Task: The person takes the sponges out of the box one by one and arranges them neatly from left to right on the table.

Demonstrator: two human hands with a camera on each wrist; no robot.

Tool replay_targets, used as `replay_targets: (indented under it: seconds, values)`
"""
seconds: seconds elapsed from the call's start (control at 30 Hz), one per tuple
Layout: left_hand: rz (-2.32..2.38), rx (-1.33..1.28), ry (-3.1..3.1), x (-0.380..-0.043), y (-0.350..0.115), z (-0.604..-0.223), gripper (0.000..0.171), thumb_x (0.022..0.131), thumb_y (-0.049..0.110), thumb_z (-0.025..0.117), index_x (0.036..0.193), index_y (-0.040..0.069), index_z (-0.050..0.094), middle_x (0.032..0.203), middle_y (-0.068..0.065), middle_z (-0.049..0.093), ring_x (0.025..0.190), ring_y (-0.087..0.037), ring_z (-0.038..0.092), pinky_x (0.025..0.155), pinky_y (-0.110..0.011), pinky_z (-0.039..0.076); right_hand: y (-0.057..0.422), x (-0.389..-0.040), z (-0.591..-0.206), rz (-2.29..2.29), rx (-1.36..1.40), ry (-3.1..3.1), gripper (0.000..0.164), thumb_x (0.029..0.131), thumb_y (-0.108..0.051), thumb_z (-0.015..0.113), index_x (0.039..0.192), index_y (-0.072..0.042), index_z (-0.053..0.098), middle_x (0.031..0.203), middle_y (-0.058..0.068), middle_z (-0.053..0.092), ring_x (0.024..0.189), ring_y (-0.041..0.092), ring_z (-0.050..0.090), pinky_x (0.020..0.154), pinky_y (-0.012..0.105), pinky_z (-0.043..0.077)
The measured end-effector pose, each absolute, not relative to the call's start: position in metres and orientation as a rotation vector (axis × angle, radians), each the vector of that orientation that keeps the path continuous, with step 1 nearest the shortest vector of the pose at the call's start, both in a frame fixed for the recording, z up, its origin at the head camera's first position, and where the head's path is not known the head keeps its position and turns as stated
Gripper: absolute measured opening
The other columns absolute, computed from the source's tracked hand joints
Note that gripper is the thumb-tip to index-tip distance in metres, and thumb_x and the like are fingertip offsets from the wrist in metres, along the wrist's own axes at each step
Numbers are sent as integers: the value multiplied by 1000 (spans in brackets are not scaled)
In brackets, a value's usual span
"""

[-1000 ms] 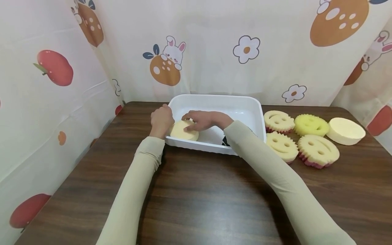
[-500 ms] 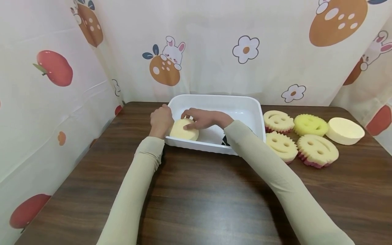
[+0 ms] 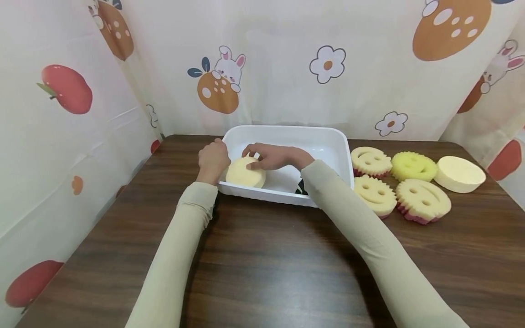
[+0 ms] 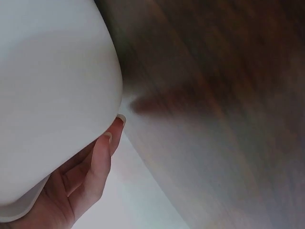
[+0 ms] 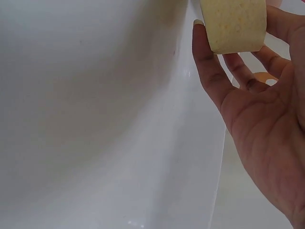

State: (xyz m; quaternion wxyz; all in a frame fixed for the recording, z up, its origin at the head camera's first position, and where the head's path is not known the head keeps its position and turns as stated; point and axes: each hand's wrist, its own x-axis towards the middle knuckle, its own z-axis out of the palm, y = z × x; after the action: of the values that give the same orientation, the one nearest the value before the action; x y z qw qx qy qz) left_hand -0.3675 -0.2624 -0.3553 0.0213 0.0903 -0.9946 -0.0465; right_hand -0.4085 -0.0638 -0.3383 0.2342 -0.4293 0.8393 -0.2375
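Observation:
A white rectangular tray stands toward the back of the table. My left hand grips its left rim; in the left wrist view the fingers lie along the outside of the wall. Inside the tray, at its left end, is a thick round cream sponge, its flat face tipped toward me. My right hand reaches in over the tray and holds this sponge between thumb and fingers. The right wrist view shows the fingertips around the sponge's side, close to the tray wall.
Right of the tray lie several smiley-face sponges, such as a yellow one and a cream one with a pink base. A plain round cream sponge lies beyond them. Something black shows inside the tray's front, partly behind the right sleeve.
The round sponge in my right hand has tilted up, its far edge rising and its face turning toward me. My left hand keeps its grip on the tray rim.

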Motion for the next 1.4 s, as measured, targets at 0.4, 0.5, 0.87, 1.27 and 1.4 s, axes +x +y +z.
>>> replay_targets:
  seconds: [0.4,0.5,0.87,1.27,1.4]
  values:
    - [-153,294,-3089,-369,-262,-353,42,97,20,52,127,-8,46,103,-21,66,92,-35,68,82,-48,56,-44,-420,-333,-817,-1078,2289,39,101,-29,56,137,-17,51,143,3,50,132,28,50,112,41,41]
    - [-159,293,-3087,-368,-263,-353,42,95,19,53,126,-8,47,103,-21,67,91,-34,68,81,-48,57,-39,-422,-331,-823,-1031,2310,40,101,-31,56,138,-19,50,143,4,50,132,30,51,110,44,42]
    - [-140,310,-3092,-368,-262,-352,42,95,19,53,127,-8,46,104,-22,67,91,-34,68,81,-47,56,-27,-412,-318,-940,-989,2356,38,100,-25,56,135,-12,53,144,5,50,129,25,47,112,44,39]
    - [-125,318,-3108,-366,-261,-352,43,96,18,52,129,-8,45,109,-22,66,96,-35,68,82,-48,56,-17,-410,-317,-1049,-928,2401,34,102,-24,52,134,-12,54,136,8,56,129,23,48,112,45,39]
    - [-119,308,-3099,-366,-260,-353,42,96,18,51,128,-8,45,109,-22,65,96,-35,68,82,-47,56,-15,-409,-315,-1059,-892,2438,33,103,-25,50,133,-12,55,136,7,56,130,23,47,112,46,39]
